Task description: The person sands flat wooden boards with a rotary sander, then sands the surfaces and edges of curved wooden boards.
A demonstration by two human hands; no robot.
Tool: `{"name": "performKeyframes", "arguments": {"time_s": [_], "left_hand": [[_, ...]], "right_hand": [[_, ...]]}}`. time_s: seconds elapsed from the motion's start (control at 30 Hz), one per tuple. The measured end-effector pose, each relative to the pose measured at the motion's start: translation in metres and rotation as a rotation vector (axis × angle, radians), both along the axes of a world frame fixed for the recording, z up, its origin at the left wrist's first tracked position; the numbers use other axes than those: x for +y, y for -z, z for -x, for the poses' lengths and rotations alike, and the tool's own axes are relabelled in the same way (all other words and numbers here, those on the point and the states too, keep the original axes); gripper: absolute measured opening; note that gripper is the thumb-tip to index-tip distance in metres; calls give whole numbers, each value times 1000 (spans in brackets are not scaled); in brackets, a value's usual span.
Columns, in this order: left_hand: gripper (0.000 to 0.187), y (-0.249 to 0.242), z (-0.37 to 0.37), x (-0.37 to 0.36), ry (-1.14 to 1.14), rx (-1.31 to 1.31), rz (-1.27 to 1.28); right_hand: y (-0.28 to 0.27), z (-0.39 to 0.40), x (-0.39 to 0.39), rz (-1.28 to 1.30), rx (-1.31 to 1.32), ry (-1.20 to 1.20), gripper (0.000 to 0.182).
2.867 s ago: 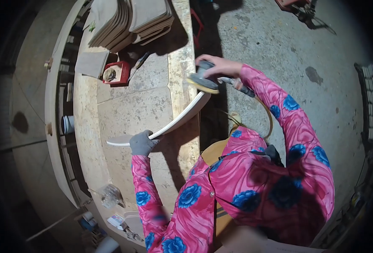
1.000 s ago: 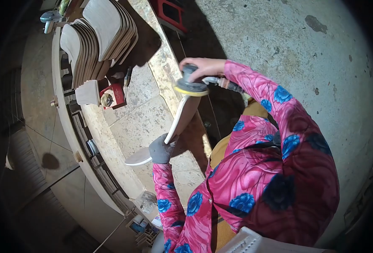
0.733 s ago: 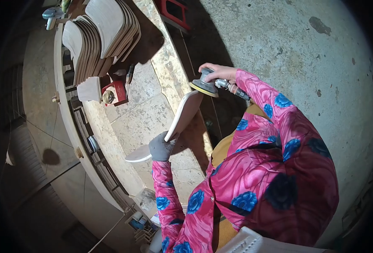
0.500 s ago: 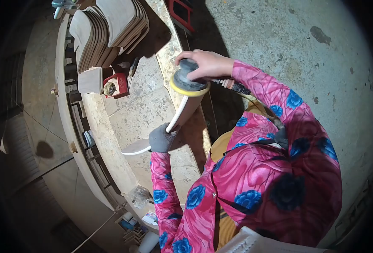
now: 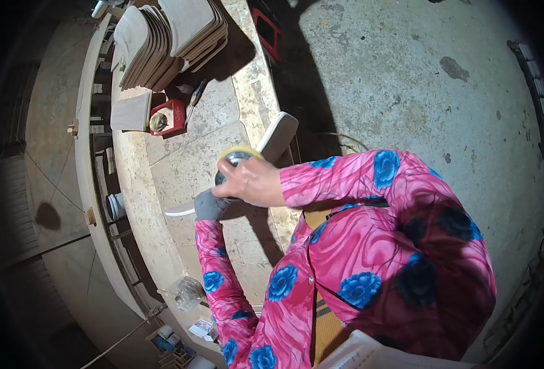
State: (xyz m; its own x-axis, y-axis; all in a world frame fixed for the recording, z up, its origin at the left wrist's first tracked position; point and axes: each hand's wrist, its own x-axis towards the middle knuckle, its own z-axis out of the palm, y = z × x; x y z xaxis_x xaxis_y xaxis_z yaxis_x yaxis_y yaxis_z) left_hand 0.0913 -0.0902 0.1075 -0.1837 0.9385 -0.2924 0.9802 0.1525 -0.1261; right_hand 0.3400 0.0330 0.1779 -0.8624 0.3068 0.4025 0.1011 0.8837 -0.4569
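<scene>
My right hand [image 5: 256, 181] is wrapped round a round power sander [image 5: 237, 158] with a dark body and a yellow rim. The sander is at the middle of a curved wooden panel [image 5: 281, 136] with a pale edge. My left hand [image 5: 210, 205], in a grey glove, grips the panel near its lower bend, close beside my right hand. One end of the panel sticks out to the upper right and the other to the left of the glove. Its middle is hidden behind my hands and the sander.
Curved wooden panels [image 5: 192, 27] stand stacked at the far end of the worktable [image 5: 223, 114]. A red box [image 5: 172, 117] sits near a screwdriver-like tool [image 5: 196, 92]. Clear plastic [image 5: 186, 294] lies near my left sleeve. A red frame [image 5: 266, 34] stands on the floor beyond the table.
My right hand has brought the sander down and left, from the panel's upper end to near my left hand. My left hand has shifted slightly left, and the panel's upper end is now uncovered.
</scene>
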Motion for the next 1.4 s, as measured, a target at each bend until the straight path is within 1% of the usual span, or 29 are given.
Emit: {"name": "performKeyframes", "arguments": {"time_s": [0.07,0.13,0.2,0.27,0.33,0.4,0.43,0.47,0.5,0.53,0.57,0.6,0.67,0.7,0.73,0.77,0.8,0.87,0.9,0.93,1.0,1.03,1.1,1.13,1.2,1.27,1.33,1.37,1.4], "left_hand": [[45,-15,-17,5,-8,8,-23],[44,-29,-33,13,-85,-64,-24],[44,-27,-34,14,-97,-65,-24],[44,-29,-37,14,-112,-64,-20],[44,-34,-42,16,-111,-84,-27],[43,-35,-44,17,-119,-70,-19],[42,-36,-44,18,-115,-57,-14],[42,-34,-43,16,-117,-56,-16],[43,-31,-40,15,-108,-74,-36],[43,-31,-39,16,-97,-89,-57],[43,-32,-38,16,-92,-84,-56],[42,-32,-39,16,-82,-89,-70],[41,-33,-41,15,-57,-97,-63],[39,-34,-41,16,-77,-103,-39],[38,-35,-41,15,-99,-110,-14],[38,-34,-41,14,-89,-109,-4],[38,-32,-39,14,-94,-110,-14],[38,-29,-34,12,-92,-105,-18],[38,-26,-32,11,-91,-120,-35],[38,-27,-32,11,-89,-137,-52],[38,-29,-34,10,-79,-136,-50],[38,-30,-36,10,-76,-138,-52],[38,-30,-35,11,-83,-127,-40],[38,-30,-35,11,-91,-117,-29],[38,-30,-35,9,-101,-123,-27],[39,-28,-36,9,-115,-131,-31],[39,-28,-37,7,-129,-151,-56],[39,-28,-37,7,-135,-148,-49],[38,-28,-38,8,-147,-151,-36]], "right_hand": [[-4,-6,18,103,18,26,41],[-6,-24,47,176,24,147,41],[-18,-48,82,204,-93,290,44],[-6,-70,123,421,-134,290,48],[43,-83,167,803,-35,102,50],[92,-91,175,1181,148,59,51],[117,-95,174,1320,156,95,50],[128,-97,166,1436,160,157,49],[146,-94,164,1519,195,160,49],[143,-91,161,1600,233,161,49],[140,-90,163,1508,257,161,49],[139,-90,165,1514,267,166,49],[100,-88,158,1182,334,162,47],[82,-86,152,1026,271,183,47],[40,-92,136,638,56,347,49],[20,-88,114,505,48,392,48],[9,-81,94,349,35,388,44],[-4,-69,60,192,85,276,40],[4,-61,50,103,136,141,41],[1,-55,40,126,19,96,42],[-3,-48,40,54,-24,39,43],[-3,-47,47,55,-24,40,43],[-3,-45,73,138,79,77,45],[-1,-44,89,130,42,120,45],[-7,-54,128,340,-95,161,48],[18,-60,166,484,-140,139,49],[59,-62,194,815,-61,-22,51],[72,-68,193,1148,5,-54,52],[87,-73,195,1193,13,-38,54]]}}
